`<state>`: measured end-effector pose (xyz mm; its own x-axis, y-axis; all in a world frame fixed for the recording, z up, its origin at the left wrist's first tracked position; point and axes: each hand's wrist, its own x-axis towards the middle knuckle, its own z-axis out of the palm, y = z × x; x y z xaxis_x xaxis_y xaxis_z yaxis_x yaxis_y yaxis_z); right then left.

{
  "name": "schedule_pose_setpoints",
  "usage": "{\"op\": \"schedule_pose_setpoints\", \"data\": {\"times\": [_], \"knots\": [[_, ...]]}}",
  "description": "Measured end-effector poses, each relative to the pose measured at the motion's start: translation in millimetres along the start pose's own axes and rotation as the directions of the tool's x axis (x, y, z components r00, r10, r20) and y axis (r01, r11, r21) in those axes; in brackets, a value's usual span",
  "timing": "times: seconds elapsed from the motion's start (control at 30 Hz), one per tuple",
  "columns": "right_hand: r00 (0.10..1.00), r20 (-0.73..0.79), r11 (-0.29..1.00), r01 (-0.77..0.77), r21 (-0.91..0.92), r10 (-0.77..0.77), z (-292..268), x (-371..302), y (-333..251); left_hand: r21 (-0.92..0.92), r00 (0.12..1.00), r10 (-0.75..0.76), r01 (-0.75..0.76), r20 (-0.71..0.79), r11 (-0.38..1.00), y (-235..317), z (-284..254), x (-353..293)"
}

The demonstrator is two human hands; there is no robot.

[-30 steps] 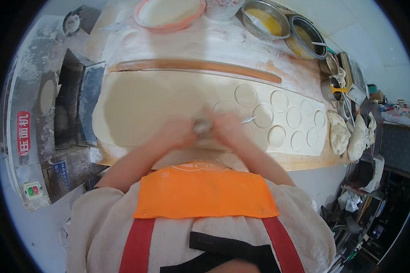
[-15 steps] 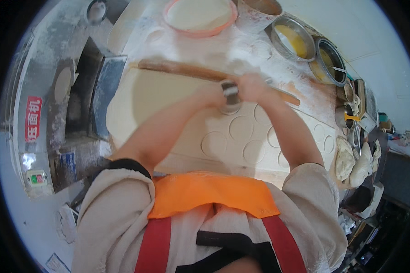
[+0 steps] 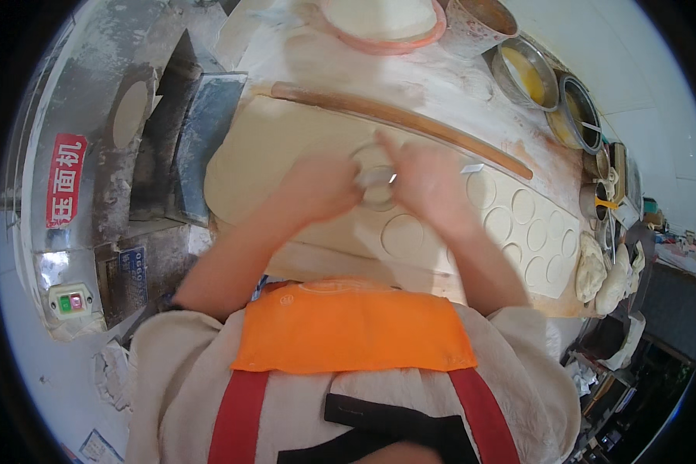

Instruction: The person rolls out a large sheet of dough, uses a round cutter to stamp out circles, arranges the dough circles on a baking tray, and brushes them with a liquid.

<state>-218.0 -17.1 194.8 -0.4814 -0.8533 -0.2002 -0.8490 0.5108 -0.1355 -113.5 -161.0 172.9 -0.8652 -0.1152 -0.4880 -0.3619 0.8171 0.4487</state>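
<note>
We see left hand (image 3: 322,187) and right hand (image 3: 428,182) gripping a round metal cutter (image 3: 378,178); pale flat dough (image 3: 274,155): circle-cut rightward, uncut leftward.

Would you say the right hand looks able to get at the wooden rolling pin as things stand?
Probably yes: the rolling pin lies just beyond the right hand, and nothing tall stands between, though that hand is at the round cutter.

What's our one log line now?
left hand, right hand: at ring cutter | dough sheet: circle outlines | rolling pin: along far edge
</note>
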Motion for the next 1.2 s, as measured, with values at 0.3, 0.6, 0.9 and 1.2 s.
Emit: {"op": "schedule_pose_setpoints", "data": {"times": [0.3, 0.6, 0.9, 1.2], "knots": [[0.992, 0.067, 0.989, -0.111, 0.094, 0.105, -22, 82, -8, 0.074, 0.991, 0.11, -0.104, -0.08, 0.992, -55, -53, 59], [0.988, -0.016, 0.987, 0.154, 0.049, -0.153, 20, 115, 22, -0.013, 0.996, -0.066, 0.065, -0.055, 0.998, -65, -17, 91], [0.94, 0.161, 0.954, 0.293, 0.064, -0.3, 71, 117, -36, -0.098, 0.977, -0.215, 0.215, 0.011, 0.972, -108, 31, 23], [0.871, 0.295, 0.919, 0.375, 0.119, -0.393, 95, 94, -110, -0.239, 0.919, -0.21, 0.133, -0.334, 0.962, -134, 66, -64]]}}
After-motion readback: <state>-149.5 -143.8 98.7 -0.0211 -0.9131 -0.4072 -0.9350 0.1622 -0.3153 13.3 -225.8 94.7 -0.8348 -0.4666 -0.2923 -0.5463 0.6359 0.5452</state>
